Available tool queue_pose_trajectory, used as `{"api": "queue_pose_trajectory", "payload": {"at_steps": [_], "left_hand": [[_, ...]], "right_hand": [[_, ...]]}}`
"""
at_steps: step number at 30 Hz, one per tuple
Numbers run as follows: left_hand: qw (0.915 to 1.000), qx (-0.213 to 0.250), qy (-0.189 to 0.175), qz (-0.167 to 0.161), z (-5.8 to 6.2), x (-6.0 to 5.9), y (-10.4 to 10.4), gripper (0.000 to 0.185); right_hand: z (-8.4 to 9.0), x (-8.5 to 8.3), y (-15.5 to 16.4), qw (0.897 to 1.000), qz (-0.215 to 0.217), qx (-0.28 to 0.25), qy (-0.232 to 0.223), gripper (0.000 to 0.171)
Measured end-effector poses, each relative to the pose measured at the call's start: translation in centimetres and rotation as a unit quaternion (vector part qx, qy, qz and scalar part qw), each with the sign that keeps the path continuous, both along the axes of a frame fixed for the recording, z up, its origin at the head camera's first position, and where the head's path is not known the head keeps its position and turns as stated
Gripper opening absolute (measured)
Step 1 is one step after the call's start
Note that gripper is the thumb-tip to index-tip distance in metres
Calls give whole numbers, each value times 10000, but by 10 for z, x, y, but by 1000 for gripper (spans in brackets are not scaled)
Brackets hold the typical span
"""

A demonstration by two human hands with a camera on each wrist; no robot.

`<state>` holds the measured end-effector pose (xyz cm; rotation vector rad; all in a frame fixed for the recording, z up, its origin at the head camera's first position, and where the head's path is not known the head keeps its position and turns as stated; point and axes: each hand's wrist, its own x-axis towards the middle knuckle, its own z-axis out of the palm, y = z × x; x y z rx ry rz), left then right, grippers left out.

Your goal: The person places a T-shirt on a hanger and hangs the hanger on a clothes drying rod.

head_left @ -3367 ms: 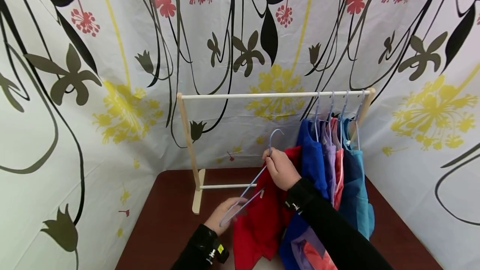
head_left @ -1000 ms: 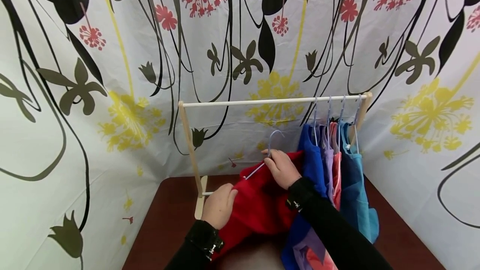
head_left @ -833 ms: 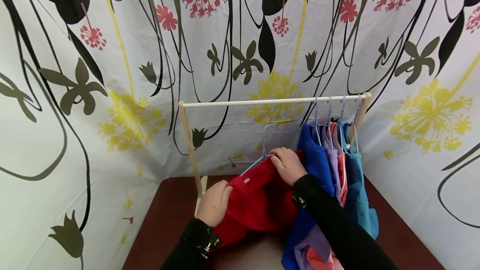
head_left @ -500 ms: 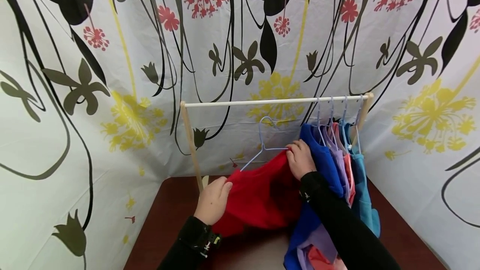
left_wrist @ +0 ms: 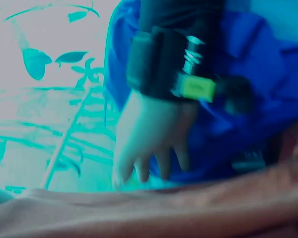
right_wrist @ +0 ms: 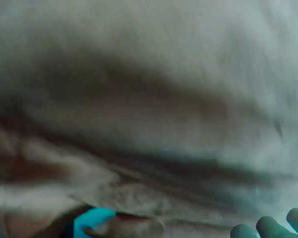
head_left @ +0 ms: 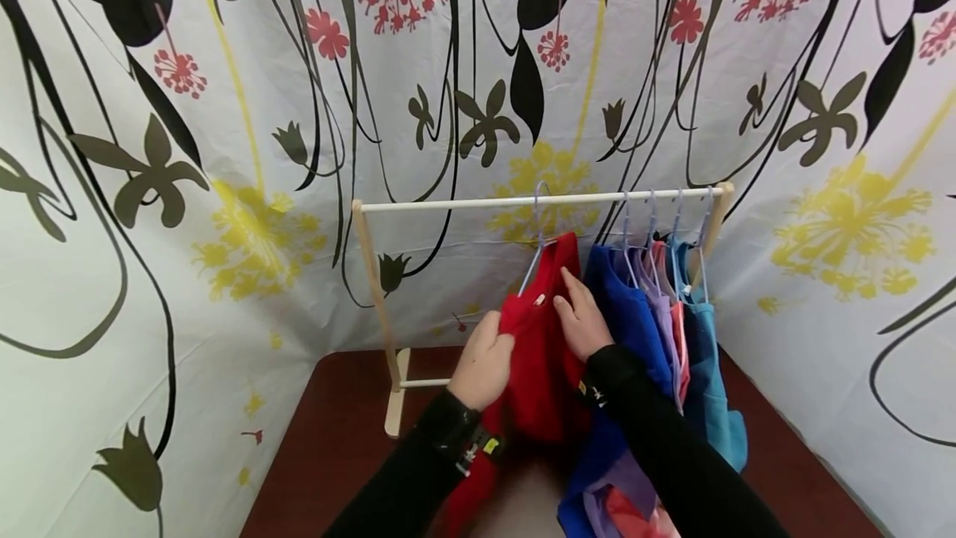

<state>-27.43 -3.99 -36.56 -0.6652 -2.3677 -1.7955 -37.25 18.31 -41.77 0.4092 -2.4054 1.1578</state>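
Note:
A red top [head_left: 539, 355] with a small white label [head_left: 539, 299] hangs on a thin lilac clothes hanger [head_left: 539, 227]. The hanger's hook overlaps the rail of the wooden clothes rack [head_left: 470, 204]. My left hand [head_left: 481, 365] grips the top's left shoulder near the hanger's end. With fingers straight, my right hand [head_left: 582, 318] lies against the top's right side. In the left wrist view, the right hand [left_wrist: 151, 131] shows spread fingers above brownish cloth. Blurred cloth [right_wrist: 139, 119] fills the right wrist view, with fingertips [right_wrist: 270, 228] at its lower right corner.
At the rack's right end hang a blue top [head_left: 623, 305], a lilac one [head_left: 660, 314], a pink one [head_left: 678, 339] and a teal one [head_left: 709, 372] on lilac hangers. The rack stands on a dark red-brown table [head_left: 314, 438], before a flower-patterned curtain [head_left: 418, 148].
The hanger and red top have risen to the rail and turned edge-on. My left hand moved right and up with the cloth. The right hand let go of the hanger's neck, then slid along the top.

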Motion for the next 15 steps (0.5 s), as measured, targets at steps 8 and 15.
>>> {"api": "queue_pose_trajectory", "payload": {"at_steps": [8, 15], "left_hand": [[9976, 435, -389, 370, 13, -21, 55, 25], [9978, -85, -256, 606, -14, -24, 74, 33]], "right_hand": [[-7, 9, -8, 9997, -222, -84, -7, 54], [-17, 12, -4, 9991, -391, -5, -185, 55]]}}
